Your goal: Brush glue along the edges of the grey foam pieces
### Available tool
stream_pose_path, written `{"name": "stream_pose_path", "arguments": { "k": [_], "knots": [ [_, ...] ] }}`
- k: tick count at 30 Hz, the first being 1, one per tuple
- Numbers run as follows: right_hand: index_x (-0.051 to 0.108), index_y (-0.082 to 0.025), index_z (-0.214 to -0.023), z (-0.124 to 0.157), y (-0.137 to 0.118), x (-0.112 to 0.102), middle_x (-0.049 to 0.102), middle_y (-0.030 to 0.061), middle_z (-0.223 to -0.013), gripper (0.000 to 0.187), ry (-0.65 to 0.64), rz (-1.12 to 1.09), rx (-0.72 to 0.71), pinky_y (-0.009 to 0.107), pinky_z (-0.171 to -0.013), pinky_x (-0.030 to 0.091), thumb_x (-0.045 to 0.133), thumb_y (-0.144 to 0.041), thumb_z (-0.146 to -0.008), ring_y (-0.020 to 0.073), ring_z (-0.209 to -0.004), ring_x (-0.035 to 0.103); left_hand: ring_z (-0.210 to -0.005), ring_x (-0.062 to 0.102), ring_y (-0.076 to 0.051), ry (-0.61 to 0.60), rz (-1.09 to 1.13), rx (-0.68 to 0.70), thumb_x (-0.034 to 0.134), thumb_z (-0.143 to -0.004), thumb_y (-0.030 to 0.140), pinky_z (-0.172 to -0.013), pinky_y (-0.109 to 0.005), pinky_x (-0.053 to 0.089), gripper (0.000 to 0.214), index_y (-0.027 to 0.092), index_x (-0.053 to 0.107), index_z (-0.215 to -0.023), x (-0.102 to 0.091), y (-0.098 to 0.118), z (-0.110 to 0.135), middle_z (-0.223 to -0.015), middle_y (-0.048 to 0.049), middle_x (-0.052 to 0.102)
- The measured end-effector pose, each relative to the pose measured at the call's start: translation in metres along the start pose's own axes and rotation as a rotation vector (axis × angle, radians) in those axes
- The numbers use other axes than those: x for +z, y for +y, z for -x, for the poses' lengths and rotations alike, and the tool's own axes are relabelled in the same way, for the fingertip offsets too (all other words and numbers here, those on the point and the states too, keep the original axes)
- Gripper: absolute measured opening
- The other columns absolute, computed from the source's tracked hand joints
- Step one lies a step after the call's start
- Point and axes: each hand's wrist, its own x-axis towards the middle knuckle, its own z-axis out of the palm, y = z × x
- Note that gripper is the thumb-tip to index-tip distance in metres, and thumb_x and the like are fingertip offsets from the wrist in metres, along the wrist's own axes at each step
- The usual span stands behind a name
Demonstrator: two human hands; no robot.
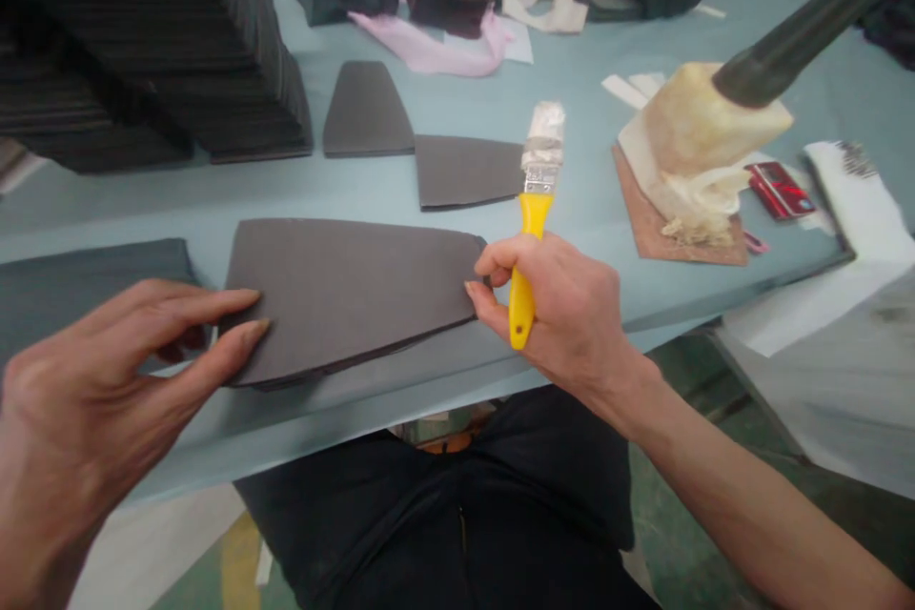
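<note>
A stack of dark grey fabric panels (350,295), wide at the left and narrower at the right, lies near the table's front edge. At its left end is my left hand (129,372), thumb and index fingertip on the top panel and the other fingers curled at the edge. My right hand (572,305) pinches the narrow right end between thumb and fingers. That same hand also carries a paintbrush (536,214) with a yellow handle, its whitish, coated bristles pointing up and away from me. Layers show slightly uneven along the stack's front edge.
Two smaller dark pieces (368,110) (468,172) lie behind the stack. Tall piles of dark panels (243,67) stand at back left. A glue-crusted pale block with a dark handle (715,129) rests on a brown board (640,219) at right, near a red packet (779,191).
</note>
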Motion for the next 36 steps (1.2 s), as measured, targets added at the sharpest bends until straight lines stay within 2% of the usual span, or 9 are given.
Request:
{"name": "stream_pose_path", "arguments": {
  "k": [5, 9, 13, 16, 19, 22, 26, 29, 36],
  "knots": [
    [0.061, -0.023, -0.106, -0.006, 0.001, -0.001, 0.084, 0.0023, -0.104, 0.022, 0.032, -0.033, -0.193, 0.03, -0.079, 0.058, 0.064, -0.004, -0.095, 0.019, -0.091, 0.077, -0.074, 0.062, -0.009, 0.007, -0.015, 0.038, 0.059, -0.109, 0.053, -0.066, -0.025, 0.047, 0.03, 0.027, 0.074, -0.117, 0.0, 0.01, 0.0, -0.099, 0.0036, 0.071],
    [0.063, -0.023, -0.109, -0.012, 0.005, -0.002, 0.081, 0.0067, -0.131, 0.017, -0.014, -0.029, -0.361, 0.033, -0.094, 0.063, 0.06, -0.007, -0.102, 0.0203, -0.111, 0.079, -0.081, 0.065, -0.011, 0.006, -0.07, 0.025, 0.054, -0.109, 0.058, -0.069, -0.026, 0.048, 0.037, 0.028, 0.073, -0.119, 0.001, 0.008, 0.003, -0.103, 0.0011, 0.067],
    [0.068, -0.021, -0.105, -0.02, 0.007, -0.004, 0.082, 0.0069, -0.13, 0.02, -0.125, -0.051, -0.457, 0.034, -0.098, 0.065, 0.054, -0.007, -0.106, 0.0202, -0.114, 0.08, -0.091, 0.069, -0.015, 0.036, -0.138, 0.014, 0.052, -0.109, 0.058, -0.07, -0.028, 0.048, 0.036, 0.031, 0.073, -0.12, 0.003, 0.004, 0.004, -0.107, -0.0005, 0.066],
    [0.071, -0.019, -0.102, -0.024, 0.006, -0.006, 0.082, 0.0103, -0.13, 0.02, -0.227, -0.087, -0.462, 0.035, -0.099, 0.067, 0.054, -0.009, -0.106, 0.0217, -0.12, 0.079, -0.101, 0.069, -0.022, 0.019, -0.174, 0.055, 0.053, -0.109, 0.053, -0.081, -0.034, 0.053, 0.032, 0.029, 0.073, -0.116, 0.002, 0.003, 0.002, -0.113, -0.004, 0.069],
    [0.071, -0.019, -0.102, -0.026, 0.007, -0.007, 0.081, 0.0118, -0.132, 0.022, -0.285, -0.102, -0.453, 0.036, -0.101, 0.068, 0.052, -0.011, -0.108, 0.0219, -0.126, 0.077, -0.115, 0.069, -0.032, -0.005, -0.225, 0.163, 0.051, -0.109, 0.048, -0.099, -0.049, 0.056, 0.031, 0.025, 0.071, -0.115, -0.001, -0.003, -0.005, -0.135, -0.0098, 0.07],
    [0.071, -0.02, -0.101, -0.026, 0.007, -0.008, 0.081, 0.0122, -0.132, 0.025, -0.291, -0.092, -0.451, 0.035, -0.102, 0.068, 0.049, -0.01, -0.108, 0.0205, -0.126, 0.077, -0.138, 0.064, -0.036, -0.074, -0.244, 0.291, 0.048, -0.109, 0.044, -0.113, -0.056, 0.054, 0.036, 0.026, 0.063, -0.136, -0.002, -0.013, -0.014, -0.158, -0.0109, 0.061],
    [0.07, -0.019, -0.099, -0.025, 0.006, -0.008, 0.08, 0.0133, -0.132, 0.024, -0.291, -0.074, -0.451, 0.036, -0.103, 0.068, 0.05, -0.011, -0.108, 0.0216, -0.126, 0.078, -0.151, 0.057, -0.03, -0.211, -0.246, 0.457, 0.041, -0.11, 0.034, -0.126, -0.052, 0.046, 0.047, 0.034, 0.05, -0.156, -0.003, -0.026, -0.024, -0.167, -0.004, 0.055],
    [0.07, -0.018, -0.099, -0.024, 0.006, -0.006, 0.081, 0.015, -0.13, 0.024, -0.284, -0.092, -0.446, 0.036, -0.104, 0.067, 0.05, -0.009, -0.107, 0.0228, -0.125, 0.078, -0.15, 0.057, -0.028, -0.218, -0.248, 0.525, 0.042, -0.109, 0.032, -0.124, -0.047, 0.046, 0.051, 0.033, 0.047, -0.16, -0.002, -0.032, -0.027, -0.167, -0.0029, 0.055],
    [0.071, -0.02, -0.1, -0.024, 0.011, -0.002, 0.08, 0.012, -0.133, 0.026, -0.299, -0.139, -0.408, 0.035, -0.101, 0.068, 0.05, -0.007, -0.106, 0.0207, -0.128, 0.077, -0.155, 0.052, -0.026, -0.195, -0.114, 0.454, 0.044, -0.11, 0.027, -0.124, -0.041, 0.044, 0.053, 0.036, 0.046, -0.162, 0.006, -0.04, -0.021, -0.17, -0.0007, 0.051]
  ]
}}
